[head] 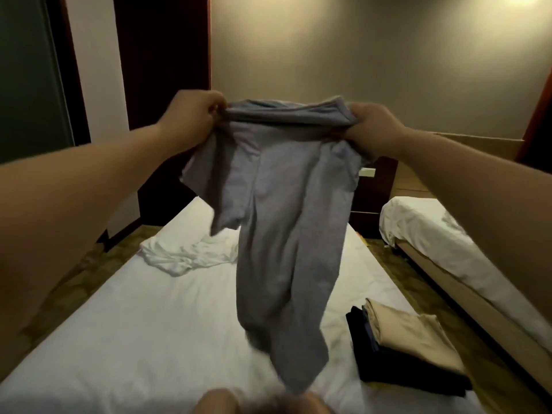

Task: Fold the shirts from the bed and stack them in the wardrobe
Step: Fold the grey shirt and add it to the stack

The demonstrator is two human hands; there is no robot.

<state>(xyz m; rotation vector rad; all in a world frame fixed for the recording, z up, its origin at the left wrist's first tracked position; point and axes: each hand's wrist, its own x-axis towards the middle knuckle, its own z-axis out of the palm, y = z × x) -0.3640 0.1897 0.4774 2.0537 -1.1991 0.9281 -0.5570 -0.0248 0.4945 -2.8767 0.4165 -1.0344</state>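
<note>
So we're holding the grey shirt (283, 219) up in the air over the bed (149, 324), both hands curled tight round its top edge: the left hand (194, 112) pinches one corner and the right hand (373, 124) has the other end bunched in its fist. The shirt hangs long and a bit twisted, its lower end blurry just above the white sheet. It blocks the middle of the mattress, so we can't tell what's behind it. A crumpled white shirt (185, 252) lies near the far left corner. On the right side sits a folded stack (409, 345), beige on top of dark pieces. Further right there's a second bed (433, 234), with a dark nightstand (373, 189) between the beds, partly hidden by the shirt and our right arm
</note>
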